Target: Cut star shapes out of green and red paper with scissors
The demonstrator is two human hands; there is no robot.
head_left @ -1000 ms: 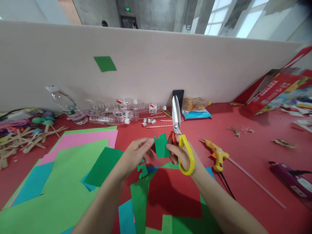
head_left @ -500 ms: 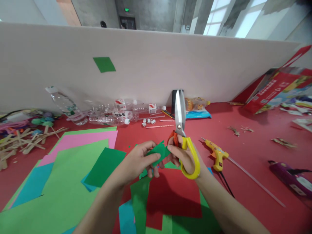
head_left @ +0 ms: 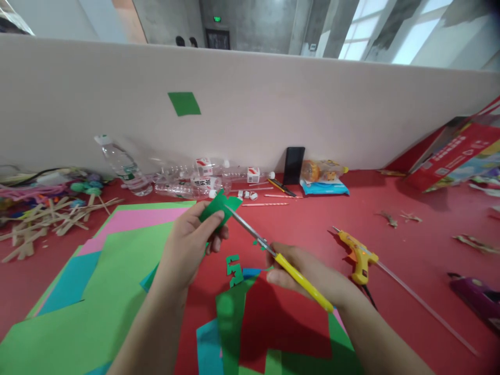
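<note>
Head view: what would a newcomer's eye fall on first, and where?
It would likely fall on the yellow-handled scissors in the right hand, their tips at the green paper in the left hand. Next might come the dark red sheet lower down, then the yellow glue gun lying further right.

The head camera faces forward and down from close above the left hand [head_left: 190, 238] and right hand [head_left: 308, 264].
</note>
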